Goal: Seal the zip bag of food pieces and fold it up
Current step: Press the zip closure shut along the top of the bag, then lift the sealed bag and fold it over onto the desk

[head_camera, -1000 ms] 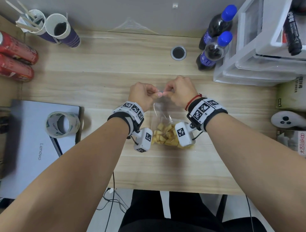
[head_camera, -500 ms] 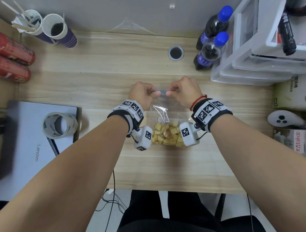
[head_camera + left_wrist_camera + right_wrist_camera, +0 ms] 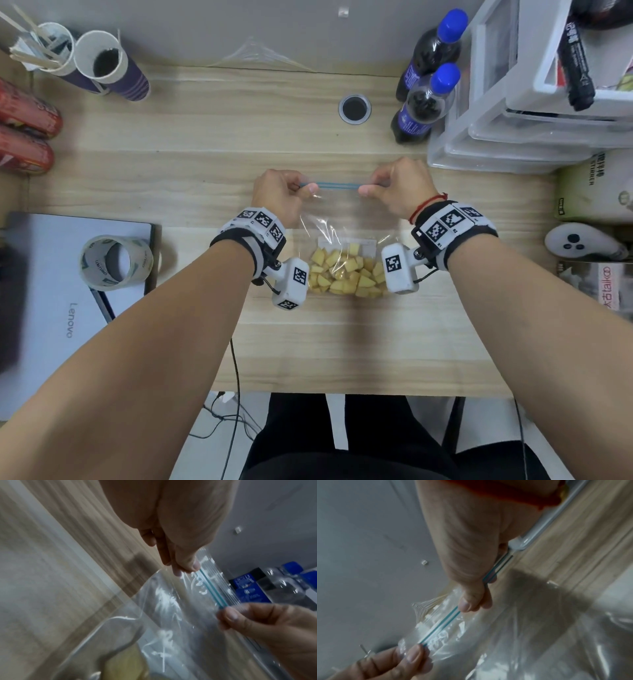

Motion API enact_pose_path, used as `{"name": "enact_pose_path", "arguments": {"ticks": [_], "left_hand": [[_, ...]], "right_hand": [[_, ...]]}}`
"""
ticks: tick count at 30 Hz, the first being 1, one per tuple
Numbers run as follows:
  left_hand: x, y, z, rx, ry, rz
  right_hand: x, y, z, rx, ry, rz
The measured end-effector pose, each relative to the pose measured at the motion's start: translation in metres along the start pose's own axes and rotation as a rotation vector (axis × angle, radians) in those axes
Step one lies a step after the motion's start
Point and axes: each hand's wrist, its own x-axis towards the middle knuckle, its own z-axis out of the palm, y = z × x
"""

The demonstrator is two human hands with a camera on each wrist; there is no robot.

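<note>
On the bench (image 3: 205,164), midway between its left and right edges, lies my zip bag (image 3: 346,240). My left hand (image 3: 277,198) and right hand (image 3: 400,192) each pinch its blue zip strip (image 3: 329,185), stretched between them. Yellow food pieces (image 3: 346,274) fill the bag's near end.

2 hands: left hand (image 3: 279,195) and right hand (image 3: 399,192), each pinching 1 zip bag (image 3: 346,233) holding many yellow food pieces (image 3: 346,272), too many to count. 2 blue-capped bottles (image 3: 423,102), 2 red cans (image 3: 24,137), 2 paper cups (image 3: 102,66), 1 tape roll (image 3: 114,262), 1 laptop (image 3: 51,308), 1 white controller (image 3: 582,245). Also 1 round desk grommet (image 3: 355,108), 1 stack of clear plastic drawers (image 3: 534,113), 1 black marker (image 3: 577,65).
</note>
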Motion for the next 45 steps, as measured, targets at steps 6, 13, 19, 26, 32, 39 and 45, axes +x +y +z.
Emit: {"name": "enact_pose_path", "arguments": {"ticks": [6, 13, 19, 26, 32, 39, 45], "left_hand": [[0.003, 0.002, 0.002, -0.023, -0.015, -0.009], [0.007, -0.013, 0.003, -0.250, -0.001, -0.076], [0.004, -0.001, 0.002, -0.472, -0.015, -0.058], [-0.009, 0.032, -0.026, -0.694, -0.042, -0.072], [-0.025, 0.067, -0.063, -0.773, -0.053, -0.023], [-0.042, 0.040, -0.054, -0.618, -0.129, -0.080], [-0.051, -0.002, -0.030, -0.469, -0.165, -0.152]], "right_hand": [[-0.002, 0.004, 0.003, 0.009, 0.038, 0.043], [-0.006, 0.028, 0.000, 0.276, 0.045, 0.178], [-0.010, 0.029, 0.003, 0.657, 0.043, 0.220], [-0.025, 0.008, -0.031, 0.887, -0.010, 0.143], [-0.037, -0.023, -0.067, 1.059, 0.008, 0.078], [-0.049, -0.009, -0.036, 0.968, -0.108, 0.151], [-0.061, 0.008, 0.000, 0.825, -0.137, 0.242]]}}
